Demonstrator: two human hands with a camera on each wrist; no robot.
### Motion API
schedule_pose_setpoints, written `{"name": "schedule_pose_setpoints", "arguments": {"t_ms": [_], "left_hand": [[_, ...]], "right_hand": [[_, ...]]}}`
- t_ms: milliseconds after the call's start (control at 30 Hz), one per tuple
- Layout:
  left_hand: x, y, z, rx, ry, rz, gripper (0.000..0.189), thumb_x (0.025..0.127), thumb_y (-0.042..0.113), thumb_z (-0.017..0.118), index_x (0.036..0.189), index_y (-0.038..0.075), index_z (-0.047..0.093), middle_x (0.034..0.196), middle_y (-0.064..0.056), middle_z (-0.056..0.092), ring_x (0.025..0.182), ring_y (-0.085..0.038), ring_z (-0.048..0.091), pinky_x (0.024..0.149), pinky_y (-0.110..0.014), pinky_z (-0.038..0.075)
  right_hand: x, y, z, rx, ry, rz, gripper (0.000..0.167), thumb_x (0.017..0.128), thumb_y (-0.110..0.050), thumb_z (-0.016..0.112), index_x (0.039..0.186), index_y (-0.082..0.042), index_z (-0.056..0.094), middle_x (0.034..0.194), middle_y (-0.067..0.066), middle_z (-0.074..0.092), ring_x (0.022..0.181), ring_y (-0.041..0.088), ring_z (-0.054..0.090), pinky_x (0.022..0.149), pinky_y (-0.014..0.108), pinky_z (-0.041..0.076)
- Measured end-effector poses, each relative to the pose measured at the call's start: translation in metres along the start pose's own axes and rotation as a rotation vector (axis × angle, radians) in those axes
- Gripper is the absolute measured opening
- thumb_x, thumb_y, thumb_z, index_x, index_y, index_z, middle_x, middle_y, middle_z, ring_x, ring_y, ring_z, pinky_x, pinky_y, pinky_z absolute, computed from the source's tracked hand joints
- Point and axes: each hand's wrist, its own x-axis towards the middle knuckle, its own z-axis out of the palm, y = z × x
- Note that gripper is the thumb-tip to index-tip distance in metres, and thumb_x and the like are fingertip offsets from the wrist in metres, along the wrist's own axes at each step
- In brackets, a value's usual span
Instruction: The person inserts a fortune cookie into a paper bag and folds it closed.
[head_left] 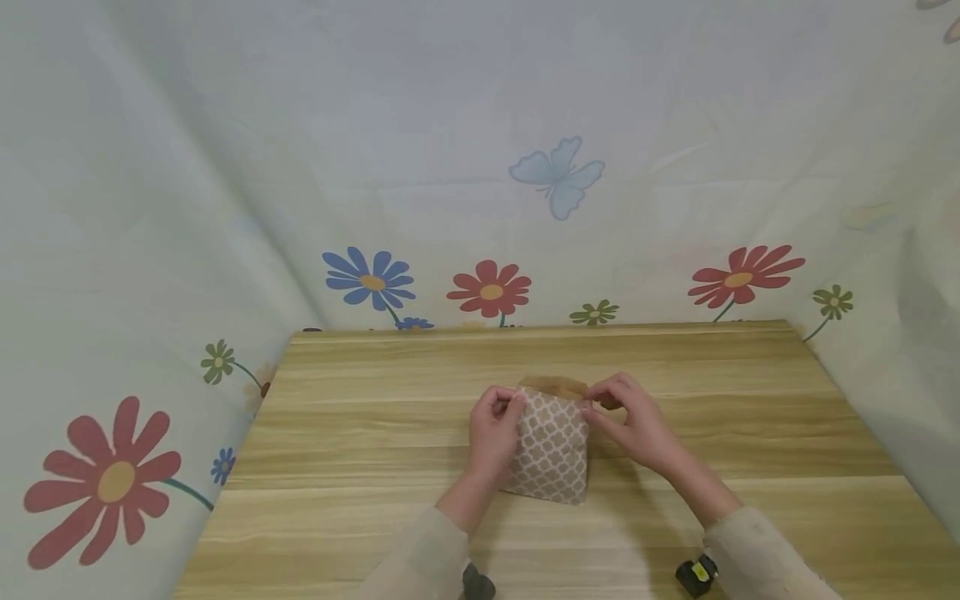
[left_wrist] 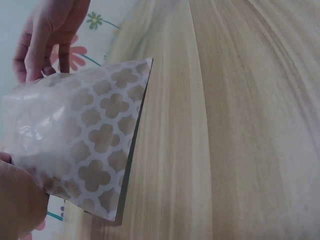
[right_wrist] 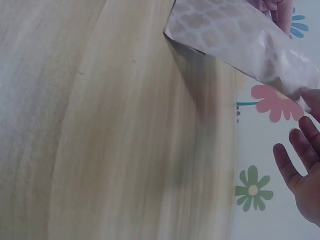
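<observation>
A small tan paper bag [head_left: 553, 450] with a white quatrefoil lattice stands tilted over the table, its lower edge near or on the wood. Brown paper [head_left: 555, 385] shows at its top edge. My left hand [head_left: 493, 433] pinches the upper left corner between thumb and curled fingers. At the upper right corner, my right hand [head_left: 637, 423] pinches the edge with thumb and forefinger. In the right wrist view the other fingers of that right hand [right_wrist: 307, 175] spread away from the bag [right_wrist: 225, 30]. The bag's contents, if any, are hidden.
The wood-grain table [head_left: 360, 467] extends on both sides of the bag. Behind it hangs a pale cloth [head_left: 420, 125] printed with flowers and a butterfly. Black devices [head_left: 696, 575] sit by the sleeve cuffs.
</observation>
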Motion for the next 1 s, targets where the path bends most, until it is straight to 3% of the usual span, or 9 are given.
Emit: {"name": "schedule_pose_setpoints", "arguments": {"t_ms": [167, 300, 500, 700, 833, 1000], "left_hand": [[-0.001, 0.0, -0.001, 0.003, -0.01, -0.01, 0.012, 0.105, 0.017, 0.068, 0.102, 0.005, 0.066, 0.093, -0.003, 0.069, 0.081, -0.014, 0.058, 0.067, -0.021, 0.049], [-0.003, 0.002, 0.001, -0.037, -0.016, -0.007, 0.013, 0.105, 0.015, 0.068, 0.103, 0.003, 0.066, 0.092, -0.004, 0.069, 0.079, -0.013, 0.057, 0.065, -0.02, 0.049], [-0.003, 0.002, 0.0, -0.054, -0.004, -0.027, 0.011, 0.105, 0.015, 0.068, 0.103, 0.004, 0.066, 0.087, -0.001, 0.067, 0.075, -0.011, 0.057, 0.063, -0.019, 0.049], [0.002, 0.002, -0.004, 0.033, 0.018, 0.0, 0.012, 0.102, 0.015, 0.073, 0.1, 0.003, 0.069, 0.094, -0.006, 0.073, 0.085, -0.014, 0.065, 0.075, -0.022, 0.055], [0.008, 0.002, -0.012, 0.139, -0.035, 0.047, 0.01, 0.1, 0.013, 0.075, 0.098, 0.004, 0.071, 0.097, -0.006, 0.076, 0.089, -0.013, 0.068, 0.078, -0.023, 0.058], [0.015, 0.0, -0.025, 0.206, -0.177, 0.065, 0.011, 0.1, 0.015, 0.076, 0.099, 0.005, 0.071, 0.094, -0.005, 0.074, 0.086, -0.014, 0.069, 0.079, -0.027, 0.062]], "right_hand": [[-0.001, 0.0, 0.0, 0.135, -0.02, 0.144, 0.029, 0.102, -0.015, 0.074, 0.125, -0.004, 0.061, 0.101, 0.001, 0.075, 0.095, 0.018, 0.07, 0.087, 0.032, 0.061], [0.001, -0.001, 0.0, 0.184, -0.037, 0.241, 0.02, 0.104, -0.021, 0.072, 0.117, -0.006, 0.068, 0.098, 0.002, 0.076, 0.091, 0.018, 0.069, 0.078, 0.026, 0.058], [0.001, -0.001, -0.001, 0.254, -0.021, 0.308, 0.017, 0.106, -0.023, 0.07, 0.104, -0.006, 0.07, 0.095, 0.007, 0.074, 0.091, 0.031, 0.072, 0.078, 0.033, 0.062], [0.001, 0.005, -0.001, 0.355, -0.009, 0.373, 0.022, 0.107, -0.02, 0.068, 0.104, 0.002, 0.067, 0.095, 0.014, 0.074, 0.087, 0.021, 0.074, 0.087, 0.042, 0.064], [0.001, 0.01, 0.001, 0.39, 0.005, 0.393, 0.022, 0.106, -0.019, 0.069, 0.104, 0.004, 0.067, 0.094, 0.014, 0.073, 0.084, 0.016, 0.072, 0.085, 0.039, 0.064], [0.001, 0.015, 0.003, 0.417, 0.03, 0.385, 0.019, 0.104, -0.012, 0.071, 0.104, 0.007, 0.068, 0.095, 0.014, 0.074, 0.082, 0.013, 0.072, 0.082, 0.037, 0.065]]}}
